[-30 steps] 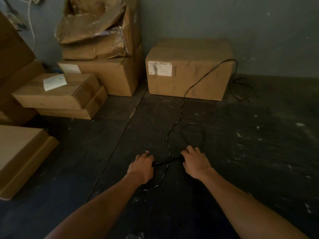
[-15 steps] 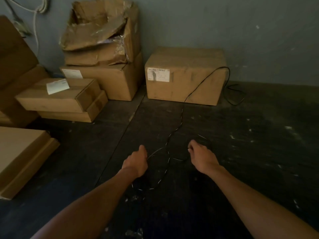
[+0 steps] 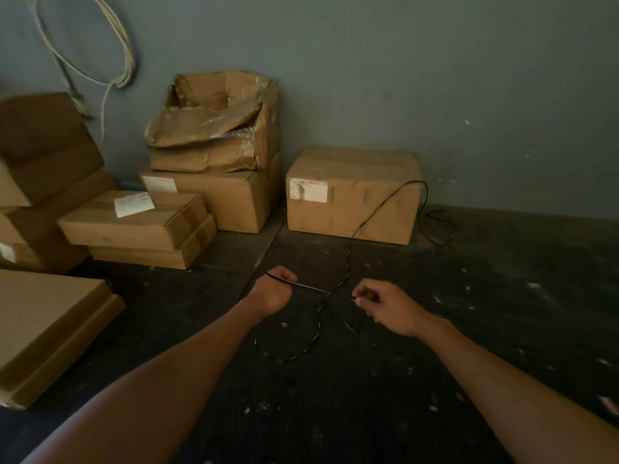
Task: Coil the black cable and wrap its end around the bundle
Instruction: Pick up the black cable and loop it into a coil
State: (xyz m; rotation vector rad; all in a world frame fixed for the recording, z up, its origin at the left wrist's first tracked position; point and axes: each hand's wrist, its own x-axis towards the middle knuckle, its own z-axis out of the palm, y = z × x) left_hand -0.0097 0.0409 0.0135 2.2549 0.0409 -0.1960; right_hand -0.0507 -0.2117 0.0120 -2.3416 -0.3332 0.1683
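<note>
A thin black cable (image 3: 348, 262) runs from behind a cardboard box, over its right front corner, and down across the dark floor toward me. My left hand (image 3: 273, 291) is shut on the cable, whose end pokes out past the wrist. From that fist a stretch of cable leads right toward my right hand (image 3: 385, 304), which pinches the cable between thumb and fingertips. Below and between both hands a slack loop (image 3: 291, 349) hangs down to the floor. More cable lies curled on the floor right of the box (image 3: 438, 229).
Cardboard boxes line the back wall: a sealed one (image 3: 351, 192) under the cable, a stack with a torn open box (image 3: 214, 128) on top, flat boxes (image 3: 134, 222) to the left, a large flat carton (image 3: 43, 326) at near left. White cords (image 3: 114, 72) hang on the wall.
Both hands have risen off the floor and moved apart, lifting the cable with them. The small loop that lay on the floor now hangs slack between them. The view has tilted upward.
</note>
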